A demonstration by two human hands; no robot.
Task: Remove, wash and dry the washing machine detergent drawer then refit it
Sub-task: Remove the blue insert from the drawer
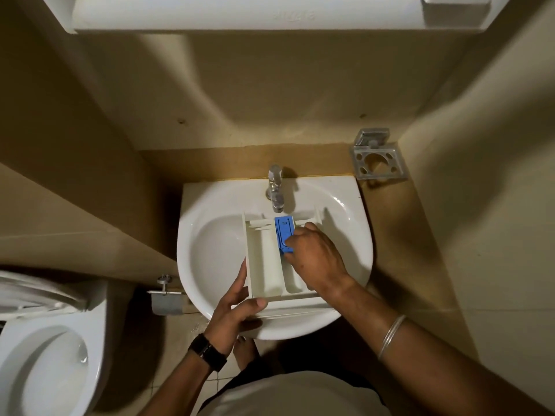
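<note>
Drawer: a white plastic, long rectangular detergent drawer [267, 259] with several compartments is held over the bowl of a white ceramic wash basin [210, 250], its far end under the tap and its front panel at the near rim.
Insert: a blue plastic rectangular insert [283, 234] is seated in the middle compartment, towards the far end of the drawer.
Left hand: the left hand [237, 316] is closed on the near left corner of the drawer, the thumb laid across the front edge and the fingers along the left wall; a dark wristwatch [207, 351] is worn on that wrist.
Right hand: the right hand [315, 256] is laid over the right side of the drawer, its curled fingertips pinching the near right edge of the blue insert; a thin metal bangle [390, 336] is worn on the forearm.
Tap: a chrome tap [274, 187] is mounted at the back of the basin; whether water is running cannot be told.
Writing: embossed lettering is seen on the white fixture [240, 13] at the top of the view, but it cannot be read.
Surroundings: a metal wall holder [378, 156] is fixed to the right of the basin, a white toilet [45, 355] stands at the lower left, and a metal paper holder [165, 298] is fixed beside it.
</note>
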